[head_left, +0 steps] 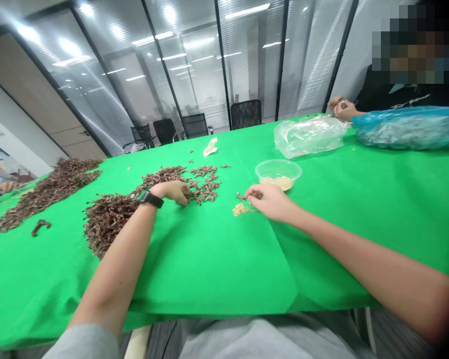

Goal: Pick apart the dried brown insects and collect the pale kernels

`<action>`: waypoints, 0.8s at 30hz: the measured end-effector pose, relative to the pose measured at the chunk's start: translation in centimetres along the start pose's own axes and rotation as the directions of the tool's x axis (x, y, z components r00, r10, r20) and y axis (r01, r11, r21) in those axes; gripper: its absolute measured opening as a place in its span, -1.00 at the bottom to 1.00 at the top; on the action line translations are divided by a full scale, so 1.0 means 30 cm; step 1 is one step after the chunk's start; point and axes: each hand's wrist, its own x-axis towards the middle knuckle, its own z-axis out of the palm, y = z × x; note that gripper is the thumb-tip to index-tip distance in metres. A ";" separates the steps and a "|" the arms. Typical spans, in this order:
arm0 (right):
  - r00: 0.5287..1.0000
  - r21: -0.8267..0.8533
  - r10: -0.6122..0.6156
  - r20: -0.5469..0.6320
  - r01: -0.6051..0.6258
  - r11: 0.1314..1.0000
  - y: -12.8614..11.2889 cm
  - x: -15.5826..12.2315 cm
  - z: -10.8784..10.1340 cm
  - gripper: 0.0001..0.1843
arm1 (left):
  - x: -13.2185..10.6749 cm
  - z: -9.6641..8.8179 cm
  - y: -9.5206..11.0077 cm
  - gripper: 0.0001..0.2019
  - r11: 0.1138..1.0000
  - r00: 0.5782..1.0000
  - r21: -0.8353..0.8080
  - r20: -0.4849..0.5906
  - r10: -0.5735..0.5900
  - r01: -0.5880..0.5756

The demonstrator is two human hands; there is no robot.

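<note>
My left hand (176, 192), with a black watch at the wrist, reaches down into a loose spread of knobbly brown dried pieces (207, 191). Its fingers are curled together, and what they pinch is hidden. My right hand (270, 200) is closed, thumb against fingers, beside a small heap of pale yellow grains (242, 209). One small brown dried piece (240, 196) shows right at its fingertips; whether it is gripped or only touched is unclear. Just behind that hand stands a clear plastic bowl (279, 169) with pale grains in its bottom.
A dense brown heap (107, 219) lies by my left forearm, and a longer one (48, 192) stretches farther left. A clear plastic bag (309, 137) and a blue bag (411, 128) lie back right. Another person's hands (342, 108) are beyond them. The cloth (217, 264) is green.
</note>
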 end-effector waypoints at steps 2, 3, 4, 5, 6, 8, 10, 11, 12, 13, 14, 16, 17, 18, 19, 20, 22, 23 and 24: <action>1.000 -0.013 0.003 -0.001 -0.003 1.000 -0.004 -0.002 -0.002 -0.76 | -0.001 0.005 0.009 -0.45 1.000 1.000 -0.014 -0.009 0.011 -0.011; 1.000 -0.015 0.005 -0.003 -0.005 1.000 -0.005 -0.002 -0.003 -0.76 | -0.001 0.007 0.012 -0.50 1.000 1.000 -0.020 -0.015 0.017 -0.017; 1.000 -0.014 0.007 -0.004 -0.007 1.000 -0.006 -0.002 -0.004 -0.76 | -0.002 0.007 0.012 -0.55 0.999 0.999 -0.027 -0.023 0.022 -0.023; 1.000 -0.013 0.008 -0.003 -0.008 1.000 -0.005 -0.002 -0.004 -0.76 | -0.003 0.005 0.011 -0.61 0.999 0.999 -0.033 -0.035 0.027 -0.028; 1.000 -0.012 0.007 -0.002 -0.007 1.000 -0.005 -0.002 -0.003 -0.76 | -0.004 0.001 0.010 -0.65 0.999 0.998 -0.038 -0.054 0.031 -0.033; 1.000 -0.012 0.000 0.002 0.001 1.000 -0.001 0.000 -0.002 -0.75 | -0.010 -0.010 0.006 -0.67 0.998 0.993 -0.050 -0.109 0.037 -0.042; 1.000 -0.016 -0.010 0.003 0.010 1.000 0.003 0.001 0.001 -0.76 | -0.021 -0.024 0.009 -0.62 0.997 0.985 -0.064 -0.169 0.040 -0.052; 1.000 -0.017 -0.013 0.005 0.013 1.000 0.005 0.001 0.002 -0.76 | -0.029 -0.032 0.015 -0.57 0.995 0.981 -0.081 -0.187 0.048 -0.064; 1.000 -0.015 -0.014 0.009 0.014 1.000 0.006 0.001 0.002 -0.76 | -0.037 -0.038 0.022 -0.53 0.990 0.979 -0.114 -0.191 0.063 -0.086; 1.000 -0.011 -0.013 0.014 0.014 1.000 0.008 0.001 0.003 -0.76 | -0.045 -0.044 0.031 -0.50 0.980 0.978 -0.157 -0.187 0.088 -0.119; 1.000 -0.007 -0.012 0.018 0.012 1.000 0.008 0.000 0.003 -0.76 | -0.051 -0.050 0.040 -0.48 0.966 0.976 -0.204 -0.180 0.122 -0.158; 1.000 -0.002 -0.014 0.018 0.014 1.000 0.010 0.000 0.004 -0.76 | -0.057 -0.056 0.051 -0.45 0.944 0.964 -0.247 -0.207 0.169 -0.219; 1.000 -0.005 -0.017 0.014 0.017 1.000 0.010 0.001 0.005 -0.76 | -0.054 -0.056 0.052 -0.46 0.951 0.957 -0.224 -0.247 0.155 -0.212; 1.000 -0.011 -0.019 0.011 0.019 1.000 0.011 0.001 0.005 -0.76 | -0.048 -0.054 0.048 -0.47 0.970 0.948 -0.174 -0.296 0.115 -0.172; 1.000 -0.017 -0.021 0.007 0.022 1.000 0.012 0.002 0.006 -0.76 | -0.039 -0.048 0.040 -0.49 0.987 0.936 -0.121 -0.348 0.058 -0.106; 1.000 -0.020 -0.024 0.007 0.024 1.000 0.013 0.002 0.007 -0.76 | -0.027 -0.039 0.029 -0.51 0.997 0.921 -0.072 -0.389 -0.014 -0.016; 1.000 -0.018 -0.027 0.013 0.027 0.999 0.016 0.003 0.008 -0.76 | 0.001 -0.014 0.004 -0.55 0.993 0.902 -0.035 -0.415 -0.116 0.112; 0.999 -0.013 -0.028 0.017 0.028 1.000 0.016 0.002 0.009 -0.76 | 0.015 0.001 -0.008 -0.57 0.987 0.898 -0.027 -0.412 -0.154 0.157; 0.999 -0.008 -0.028 0.021 0.028 1.000 0.017 0.002 0.009 -0.76 | 0.028 0.017 -0.017 -0.59 0.981 0.898 -0.021 -0.399 -0.183 0.190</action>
